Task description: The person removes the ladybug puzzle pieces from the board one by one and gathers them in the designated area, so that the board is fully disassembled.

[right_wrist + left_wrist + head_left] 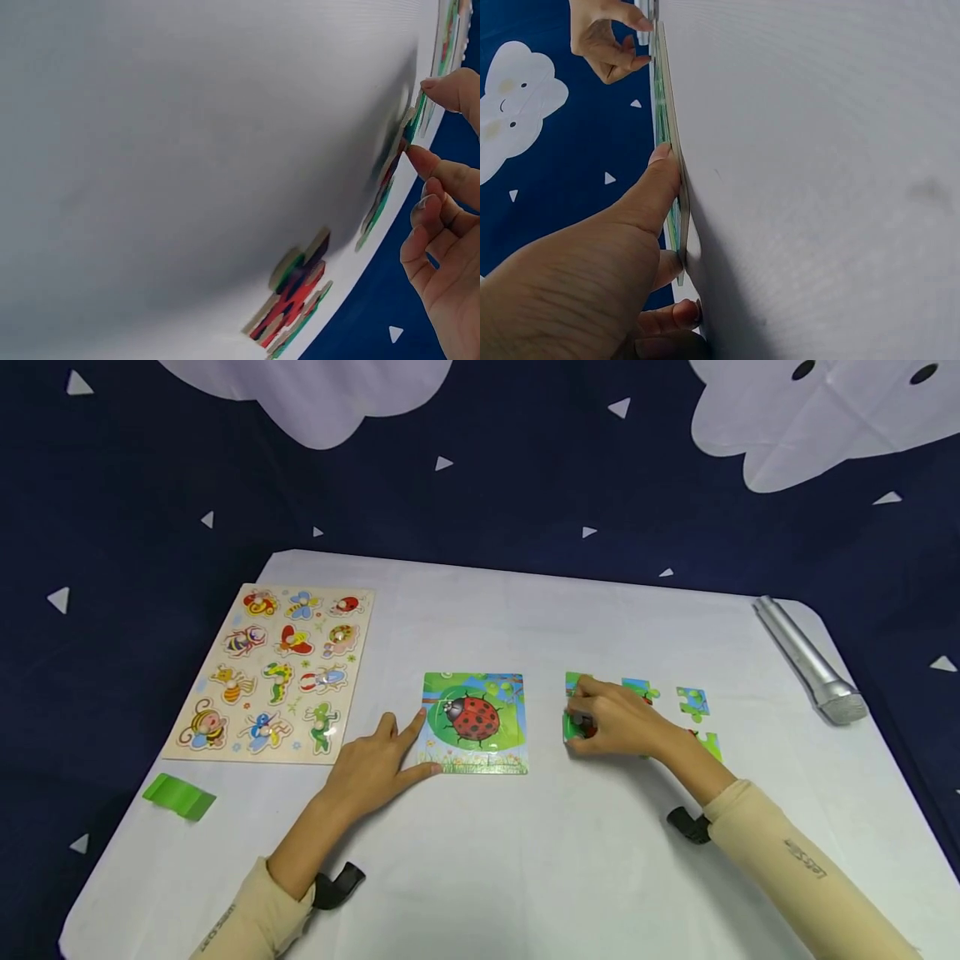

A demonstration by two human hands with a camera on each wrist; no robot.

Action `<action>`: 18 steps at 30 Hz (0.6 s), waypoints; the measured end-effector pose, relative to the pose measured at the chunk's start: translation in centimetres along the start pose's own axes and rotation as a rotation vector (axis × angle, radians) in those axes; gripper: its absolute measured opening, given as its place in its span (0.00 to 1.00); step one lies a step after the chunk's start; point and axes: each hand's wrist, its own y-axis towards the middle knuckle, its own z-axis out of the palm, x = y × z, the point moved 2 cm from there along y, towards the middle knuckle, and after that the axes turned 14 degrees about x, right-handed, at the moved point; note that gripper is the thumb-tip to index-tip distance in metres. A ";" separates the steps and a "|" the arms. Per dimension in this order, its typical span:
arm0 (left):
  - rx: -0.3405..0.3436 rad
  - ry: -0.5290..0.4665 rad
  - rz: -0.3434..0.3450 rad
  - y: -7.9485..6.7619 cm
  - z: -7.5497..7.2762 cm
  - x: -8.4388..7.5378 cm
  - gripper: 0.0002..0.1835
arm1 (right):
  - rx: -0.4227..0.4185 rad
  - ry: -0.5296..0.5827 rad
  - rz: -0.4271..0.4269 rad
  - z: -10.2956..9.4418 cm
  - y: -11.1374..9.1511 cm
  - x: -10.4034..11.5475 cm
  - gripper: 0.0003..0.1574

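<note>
Ladybug board, head view: the ladybug board (474,720) lies flat on the white table (487,868) between the hands, just right of the left hand (371,772) and left of the right hand (618,718); it is nearly square, so no long axis is marked.
Left hand, head view: nothing is seen to be grasped; the board's left edge and near-left corner are touched by the extended index finger and thumb.
Held piece, head view: a puzzle piece (572,729) is pinched by the right fingers, partly covered by them; the board lies to its left, with a gap between.
Loose pieces, head view: the loose pieces (693,702) are spread beyond and right of the right fingers, some partly hidden.
Insect board, head view: the insect board (258,706) is set beyond and left of the left hand, with a green strip (180,796) nearer.
Silver cylinder, head view: the silver cylinder (806,656) is placed well right of and beyond the right hand.
Board edge, left wrist view: the thumb is laid against the ladybug board's edge.
Pinch, right wrist view: the held piece is gripped between thumb and finger; nearby pieces are blurred.
</note>
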 end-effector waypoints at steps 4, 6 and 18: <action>0.002 0.002 0.002 0.0 0.0 0.0 0.46 | 0.015 0.014 0.006 0.2 -0.2 -0.1 0.28; 0.003 0.000 0.002 0.0 -0.1 -0.1 0.46 | 0.021 0.024 0.014 0.2 -0.2 -0.1 0.29; -0.016 0.044 0.021 -0.2 -0.3 -0.7 0.44 | 0.027 0.141 0.015 0.6 1.4 3.4 0.41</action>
